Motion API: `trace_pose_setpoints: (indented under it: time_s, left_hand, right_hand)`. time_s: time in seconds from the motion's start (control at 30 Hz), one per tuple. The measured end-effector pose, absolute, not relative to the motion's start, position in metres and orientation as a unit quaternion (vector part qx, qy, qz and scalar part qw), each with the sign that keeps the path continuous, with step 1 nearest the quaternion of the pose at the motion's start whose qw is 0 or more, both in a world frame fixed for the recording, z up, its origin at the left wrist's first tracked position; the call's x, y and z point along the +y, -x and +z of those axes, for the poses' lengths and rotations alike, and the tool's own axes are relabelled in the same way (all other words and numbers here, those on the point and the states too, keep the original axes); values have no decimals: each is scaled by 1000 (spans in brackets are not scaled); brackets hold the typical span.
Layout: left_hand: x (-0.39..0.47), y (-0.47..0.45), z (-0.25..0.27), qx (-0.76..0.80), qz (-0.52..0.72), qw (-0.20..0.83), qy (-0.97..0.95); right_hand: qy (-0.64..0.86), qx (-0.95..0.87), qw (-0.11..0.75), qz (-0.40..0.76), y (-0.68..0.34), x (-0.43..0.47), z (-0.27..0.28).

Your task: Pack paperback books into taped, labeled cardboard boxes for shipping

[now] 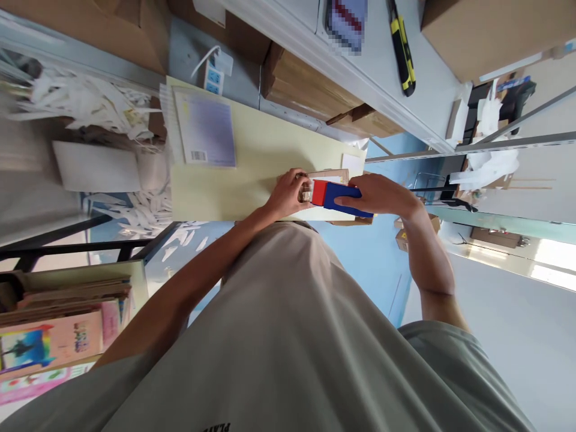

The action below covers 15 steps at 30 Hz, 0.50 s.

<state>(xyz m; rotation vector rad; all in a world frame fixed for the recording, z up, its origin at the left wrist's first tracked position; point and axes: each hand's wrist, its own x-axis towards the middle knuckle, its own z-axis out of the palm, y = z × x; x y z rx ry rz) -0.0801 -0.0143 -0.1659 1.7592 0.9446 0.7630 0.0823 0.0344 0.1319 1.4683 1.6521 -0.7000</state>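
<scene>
Over the near edge of the pale yellow table (265, 144), my right hand (382, 193) is wrapped round a long blue box (335, 193) with a red end (319, 192). The red end points toward my left hand (288, 195). The fingers of that hand are curled in a pinch at a small, whitish, partly clear item (307, 195) just beside the red end. What exactly it is, I cannot make out. Brown cardboard (335, 174) lies under and behind the box, partly hidden by my hands.
A purple-and-white booklet (209, 129) lies at the table's left. On the grey shelf (378, 72) rest a yellow-black utility knife (402, 54) and a blurred phone-like item (346, 24). White paper strips (99, 99) heap at left. A power strip (214, 79) sits behind the table.
</scene>
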Motion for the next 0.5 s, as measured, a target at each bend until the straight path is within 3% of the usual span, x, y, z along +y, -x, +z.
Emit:
trace_pose_setpoints:
  time_s: [0.2,0.5]
  left_hand:
    - [-15,84,-171,398,310,471,-724]
    - [-23,83,-162,421,289,429,-745]
  right_hand:
    - [-593,604,437,-304,-122,49,113]
    - [-556,639,447,-289,-163,71,38]
